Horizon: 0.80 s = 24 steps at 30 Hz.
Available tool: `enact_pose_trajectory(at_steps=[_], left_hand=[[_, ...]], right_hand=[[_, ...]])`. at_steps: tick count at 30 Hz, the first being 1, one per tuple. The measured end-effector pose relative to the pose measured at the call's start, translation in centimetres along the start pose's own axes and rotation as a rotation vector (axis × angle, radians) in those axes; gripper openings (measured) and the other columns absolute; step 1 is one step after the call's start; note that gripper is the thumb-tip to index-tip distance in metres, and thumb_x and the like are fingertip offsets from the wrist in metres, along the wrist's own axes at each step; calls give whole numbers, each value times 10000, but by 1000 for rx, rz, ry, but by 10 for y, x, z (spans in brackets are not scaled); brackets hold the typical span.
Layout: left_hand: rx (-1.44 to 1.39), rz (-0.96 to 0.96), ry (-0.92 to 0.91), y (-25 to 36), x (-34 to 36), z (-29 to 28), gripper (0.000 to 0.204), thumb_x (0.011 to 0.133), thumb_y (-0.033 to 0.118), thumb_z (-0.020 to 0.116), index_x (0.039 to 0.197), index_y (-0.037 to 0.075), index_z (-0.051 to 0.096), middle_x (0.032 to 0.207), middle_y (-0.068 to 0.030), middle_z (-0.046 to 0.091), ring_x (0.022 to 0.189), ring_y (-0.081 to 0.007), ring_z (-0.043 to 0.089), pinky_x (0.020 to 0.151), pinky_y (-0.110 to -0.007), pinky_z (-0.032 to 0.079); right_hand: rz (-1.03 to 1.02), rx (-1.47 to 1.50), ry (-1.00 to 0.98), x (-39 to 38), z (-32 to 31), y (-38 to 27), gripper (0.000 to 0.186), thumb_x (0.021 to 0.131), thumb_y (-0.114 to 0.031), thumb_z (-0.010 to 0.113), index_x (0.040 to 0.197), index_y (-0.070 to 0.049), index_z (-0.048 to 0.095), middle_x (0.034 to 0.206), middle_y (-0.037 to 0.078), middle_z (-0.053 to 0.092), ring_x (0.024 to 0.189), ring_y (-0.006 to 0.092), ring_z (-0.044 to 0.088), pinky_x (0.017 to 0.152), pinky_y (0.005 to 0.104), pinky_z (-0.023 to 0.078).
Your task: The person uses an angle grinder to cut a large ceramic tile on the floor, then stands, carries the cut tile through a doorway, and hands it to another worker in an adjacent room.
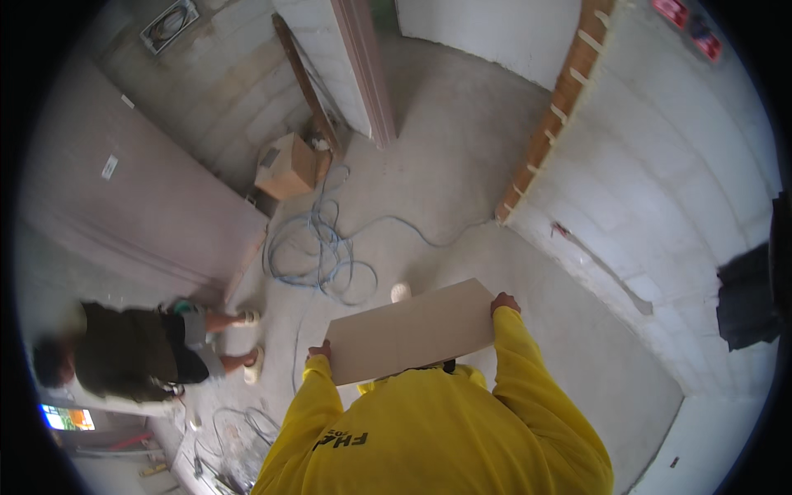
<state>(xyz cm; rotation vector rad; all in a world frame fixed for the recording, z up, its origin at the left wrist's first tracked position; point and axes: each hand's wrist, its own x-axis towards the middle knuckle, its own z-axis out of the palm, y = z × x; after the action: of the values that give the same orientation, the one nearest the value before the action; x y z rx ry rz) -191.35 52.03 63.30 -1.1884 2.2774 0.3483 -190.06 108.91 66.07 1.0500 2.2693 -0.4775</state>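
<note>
A flat beige rectangular panel is held out in front of my body, its right end tilted farther away than its left. Its left short edge is gripped by my left hand, with the fingers partly hidden. On the opposite short edge my right hand is closed around the far corner. Whether the panel is tile or board I cannot tell. Part of a light shoe shows just beyond its far edge.
Blue cable lies coiled on the concrete floor ahead, one run reaching the right wall. A cardboard box stands by the far wall near a wooden plank. Another person stands at left beside a large door panel.
</note>
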Motion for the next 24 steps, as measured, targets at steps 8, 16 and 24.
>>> enact_pose_trajectory(at_steps=[8, 16, 24], left_hand=[[22, 58, -3, 292, 93, -90, 914, 780, 706, 637, 1389, 28, 568, 1427, -276, 549, 1333, -437, 523, 1127, -506, 397], [34, 122, -76, 593, 153, -82, 975, 793, 692, 625, 1430, -33, 490, 1444, -314, 512, 1367, -438, 491, 1160, -464, 364], [64, 153, -177, 946, 96, -109, 853, 855, 672, 581, 1376, -3, 571, 1424, -268, 557, 1338, -403, 533, 1129, -475, 403]], right_hand=[[59, 61, 32, 162, -161, -175, 358, 952, -297, 597, 1235, -90, 671, 1310, 195, 650, 1208, 365, 640, 1023, 468, 509], [112, 28, 92, 408, -297, -283, 270, 970, -197, 574, 1177, -96, 715, 1263, 123, 699, 1163, 322, 681, 958, 465, 550], [135, 71, -7, 627, -521, -320, 386, 928, -253, 598, 1254, -60, 671, 1314, 230, 642, 1224, 424, 612, 1013, 511, 509]])
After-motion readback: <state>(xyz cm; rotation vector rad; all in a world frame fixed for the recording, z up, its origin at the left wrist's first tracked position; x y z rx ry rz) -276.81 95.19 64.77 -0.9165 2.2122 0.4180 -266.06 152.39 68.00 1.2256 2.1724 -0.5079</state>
